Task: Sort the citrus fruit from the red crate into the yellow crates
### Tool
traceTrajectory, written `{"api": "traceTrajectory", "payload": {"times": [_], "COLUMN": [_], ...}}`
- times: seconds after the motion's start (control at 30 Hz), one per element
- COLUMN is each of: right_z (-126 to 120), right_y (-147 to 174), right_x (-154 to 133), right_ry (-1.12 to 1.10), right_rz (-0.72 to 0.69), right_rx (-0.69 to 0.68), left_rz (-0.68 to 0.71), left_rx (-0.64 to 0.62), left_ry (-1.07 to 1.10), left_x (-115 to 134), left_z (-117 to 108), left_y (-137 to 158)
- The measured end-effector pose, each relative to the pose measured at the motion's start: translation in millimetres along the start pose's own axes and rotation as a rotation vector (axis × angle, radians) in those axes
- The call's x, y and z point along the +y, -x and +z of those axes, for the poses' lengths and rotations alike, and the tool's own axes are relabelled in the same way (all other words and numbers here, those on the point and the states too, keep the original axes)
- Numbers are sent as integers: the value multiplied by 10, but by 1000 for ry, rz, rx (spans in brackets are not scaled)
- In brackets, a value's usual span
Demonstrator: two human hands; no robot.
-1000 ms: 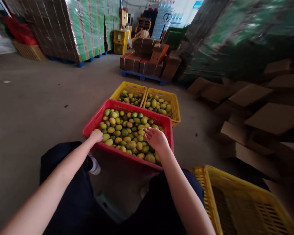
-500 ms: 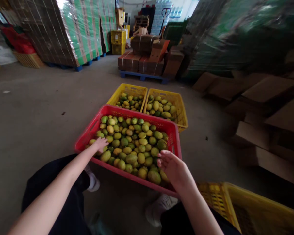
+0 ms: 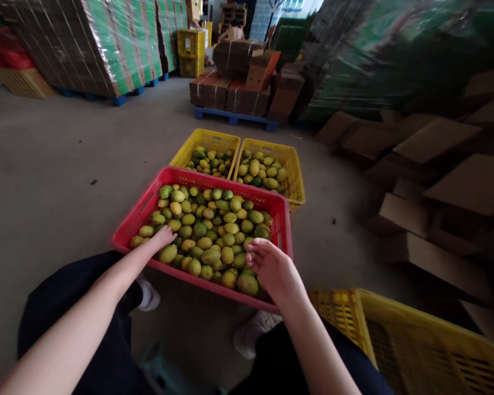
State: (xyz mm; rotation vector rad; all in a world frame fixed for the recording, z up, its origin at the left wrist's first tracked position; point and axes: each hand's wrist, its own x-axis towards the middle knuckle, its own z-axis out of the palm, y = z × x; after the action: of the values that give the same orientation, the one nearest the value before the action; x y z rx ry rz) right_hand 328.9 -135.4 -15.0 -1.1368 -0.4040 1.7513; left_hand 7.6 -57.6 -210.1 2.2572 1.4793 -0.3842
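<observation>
A red crate (image 3: 286, 230) full of green and yellow lemons (image 3: 209, 256) stands in front of me, between my feet. My left hand (image 3: 164, 237) is over the lemons near the crate's left front side, its fingers bent slightly downward. Whether its fingertips touch a lemon I cannot tell. On the right, my right hand (image 3: 274, 269) hovers above the lemons by the front right corner. Its palm faces inward and its fingers are loosely curved, with nothing in them.
Two yellow crates (image 3: 298, 175) of lemons stand just behind the red one. Another yellow crate (image 3: 366, 323) is at my lower right. Cardboard boxes (image 3: 444, 263) lie along the right. Farther back, a blue pallet (image 3: 234, 118) carries bundled cardboard, with a person (image 3: 233, 33) behind it.
The view has shifted, so the crates appear further left and higher. My left hand's fingers have bent down toward the lemons; my right hand has moved slightly inward over them.
</observation>
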Motion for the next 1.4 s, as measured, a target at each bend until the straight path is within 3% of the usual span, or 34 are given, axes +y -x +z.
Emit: {"api": "traceTrajectory", "payload": {"times": [0.17,0.27,0.33,0.43,0.53,0.57,0.63,0.7,0.77,0.87,0.97,1.07,1.17,1.27,1.4], "right_z": [0,31,89,205,272,269,225,144,51,-71,-146,-174,-168,-148,-131], "right_y": [-10,-33,-56,-71,-38,-20,11,30,35,28,9,-33,-80,-95,-38], "right_x": [36,114,175,233,226,212,171,116,53,-30,-66,-68,-75,-103,-123], "right_ry": [11,78,150,101,-80,-122,-181,-227,-267,-331,-382,-390,-383,-361,-313], "right_rz": [-16,-89,-152,-4,180,186,175,149,104,51,27,21,41,81,141], "right_rx": [-19,20,114,90,-79,-85,-26,36,91,166,230,264,258,246,177], "left_rz": [12,73,179,355,474,459,286,-33,-175,-221,-133,-73,-105,-165,-164], "left_rx": [5,135,225,280,290,304,316,256,189,95,1,-4,-8,12,22], "left_ry": [-156,-114,44,317,560,621,673,612,544,352,121,81,144,270,652], "left_x": [55,353,690,1224,1512,1530,1482,1387,1311,1304,1434,1610,1689,1609,1437], "left_z": [-310,-789,-1195,-1751,-2004,-1990,-1810,-1470,-1062,-545,-289,-239,-317,-527,-957], "left_y": [89,228,393,645,698,655,507,348,240,165,69,-81,-188,-184,-4]}}
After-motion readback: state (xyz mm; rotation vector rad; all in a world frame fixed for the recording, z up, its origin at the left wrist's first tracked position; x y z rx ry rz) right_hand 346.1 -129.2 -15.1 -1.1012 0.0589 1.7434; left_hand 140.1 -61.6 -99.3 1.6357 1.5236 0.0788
